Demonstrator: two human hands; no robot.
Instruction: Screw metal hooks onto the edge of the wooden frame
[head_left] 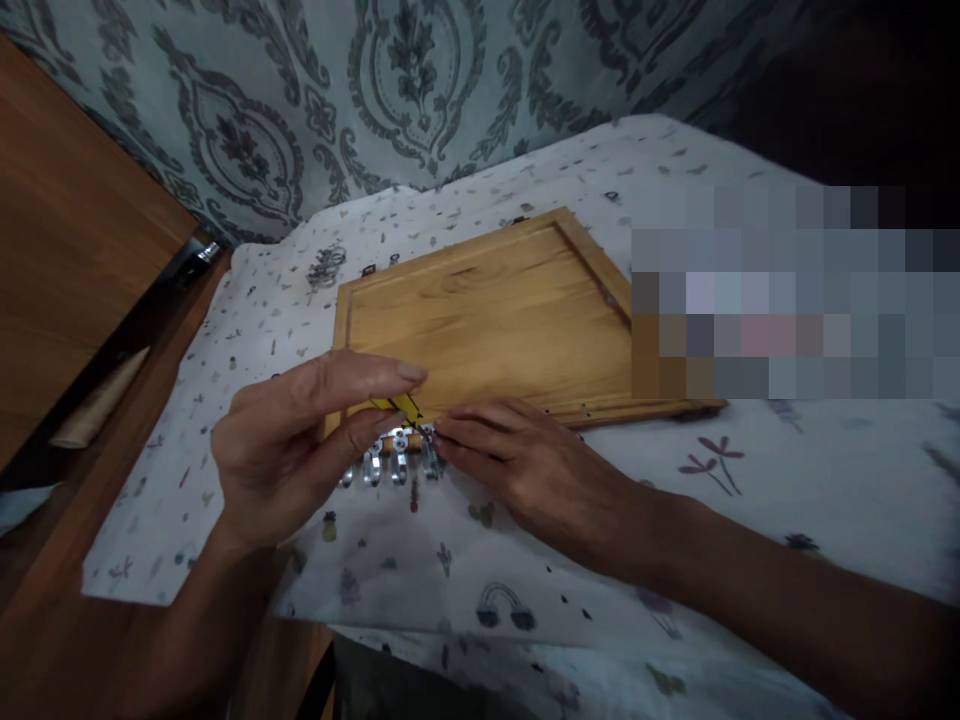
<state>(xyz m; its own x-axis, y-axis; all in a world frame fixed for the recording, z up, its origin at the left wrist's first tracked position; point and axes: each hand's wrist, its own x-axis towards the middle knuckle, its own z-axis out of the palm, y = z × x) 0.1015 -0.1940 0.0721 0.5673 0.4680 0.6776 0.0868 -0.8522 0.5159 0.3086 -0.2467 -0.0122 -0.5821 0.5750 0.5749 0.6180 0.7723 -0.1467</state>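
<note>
I am watching the left hand (289,445) pinching a yellow tool (397,404) at the wooden board's (495,320) near edge. The right hand (525,465), fingers pressed together, is touching the metal hooks (386,468) (just beside that edge).

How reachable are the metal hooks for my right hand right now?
Likely yes: the right hand has its fingertips at the metal hooks by the wooden board; nothing lies between.

Left hand (292,440) pinched — right hand (525,462) flat.
</note>
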